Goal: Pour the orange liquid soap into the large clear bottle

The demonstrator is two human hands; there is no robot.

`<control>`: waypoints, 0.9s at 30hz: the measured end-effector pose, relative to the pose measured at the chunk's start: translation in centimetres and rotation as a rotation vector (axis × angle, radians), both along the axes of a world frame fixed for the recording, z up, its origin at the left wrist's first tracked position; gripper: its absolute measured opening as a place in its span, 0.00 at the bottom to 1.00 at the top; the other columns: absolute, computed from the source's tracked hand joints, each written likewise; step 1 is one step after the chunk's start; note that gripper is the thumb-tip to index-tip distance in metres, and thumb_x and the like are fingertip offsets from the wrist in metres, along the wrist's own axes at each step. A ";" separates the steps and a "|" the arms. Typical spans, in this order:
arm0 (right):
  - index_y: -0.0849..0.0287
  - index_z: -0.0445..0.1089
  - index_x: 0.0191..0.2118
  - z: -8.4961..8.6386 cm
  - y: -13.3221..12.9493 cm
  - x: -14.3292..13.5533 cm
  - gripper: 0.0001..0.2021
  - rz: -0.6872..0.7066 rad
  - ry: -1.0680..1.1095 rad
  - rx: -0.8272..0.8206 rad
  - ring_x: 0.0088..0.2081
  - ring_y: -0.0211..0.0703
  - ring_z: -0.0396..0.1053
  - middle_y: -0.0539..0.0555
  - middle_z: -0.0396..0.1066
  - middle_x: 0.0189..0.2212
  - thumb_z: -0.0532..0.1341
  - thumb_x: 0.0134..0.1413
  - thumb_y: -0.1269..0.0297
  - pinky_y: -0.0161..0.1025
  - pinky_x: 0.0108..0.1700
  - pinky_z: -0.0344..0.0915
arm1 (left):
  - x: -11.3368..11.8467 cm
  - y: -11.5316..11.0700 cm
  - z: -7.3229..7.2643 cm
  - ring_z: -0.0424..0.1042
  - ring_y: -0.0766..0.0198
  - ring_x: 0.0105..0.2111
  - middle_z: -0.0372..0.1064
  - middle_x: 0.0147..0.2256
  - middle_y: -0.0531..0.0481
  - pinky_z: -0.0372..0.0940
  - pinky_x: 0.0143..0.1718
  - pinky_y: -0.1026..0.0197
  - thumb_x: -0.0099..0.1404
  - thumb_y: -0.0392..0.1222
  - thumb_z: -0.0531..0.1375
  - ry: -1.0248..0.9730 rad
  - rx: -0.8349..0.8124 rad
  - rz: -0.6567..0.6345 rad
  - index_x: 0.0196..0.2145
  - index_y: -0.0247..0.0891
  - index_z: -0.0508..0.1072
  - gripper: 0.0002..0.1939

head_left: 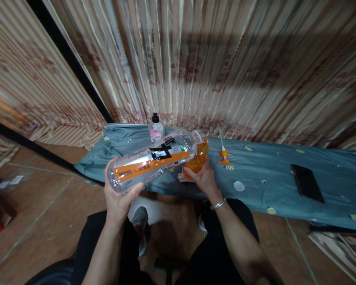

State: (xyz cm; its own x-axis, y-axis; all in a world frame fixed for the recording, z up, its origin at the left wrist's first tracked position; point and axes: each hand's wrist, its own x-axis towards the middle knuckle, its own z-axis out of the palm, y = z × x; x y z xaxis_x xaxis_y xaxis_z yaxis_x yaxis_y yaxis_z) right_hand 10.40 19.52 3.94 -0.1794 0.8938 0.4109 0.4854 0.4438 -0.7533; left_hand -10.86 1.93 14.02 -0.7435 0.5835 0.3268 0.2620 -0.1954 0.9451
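Note:
My left hand (pixel 120 198) is closed round the base of a large clear plastic bottle (pixel 151 160) with an orange, silver and black label. The bottle lies tilted, its uncapped mouth pointing right, at the top of an orange bottle (pixel 197 158). Whether the two mouths touch, I cannot tell. My right hand (pixel 204 178) wraps round the orange bottle's lower side and keeps it roughly upright above the cloth. Something pale, perhaps folded paper, shows under it. An orange pump head (pixel 224 155) with a thin tube lies to the right, and a white cap (pixel 239 185) is nearer me.
A clear bottle with a black cap (pixel 156 128) stands behind the large bottle. On the right, a dark phone (pixel 307 183) rests on the blue-green cloth (pixel 267 170) covering the narrow table. Striped curtains (pixel 195 59) hang behind; black poles (pixel 74 63) slant along the left.

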 end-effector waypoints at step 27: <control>0.67 0.58 0.67 0.0 0.0 0.0 0.50 -0.006 -0.011 0.004 0.53 0.68 0.80 0.73 0.78 0.54 0.68 0.51 0.33 0.59 0.54 0.77 | 0.1 0.0 0.2 0.79 0.48 0.46 0.77 0.50 0.41 0.74 0.50 0.49 0.38 0.51 0.79 0.035 -0.007 0.005 0.57 0.39 0.70 0.49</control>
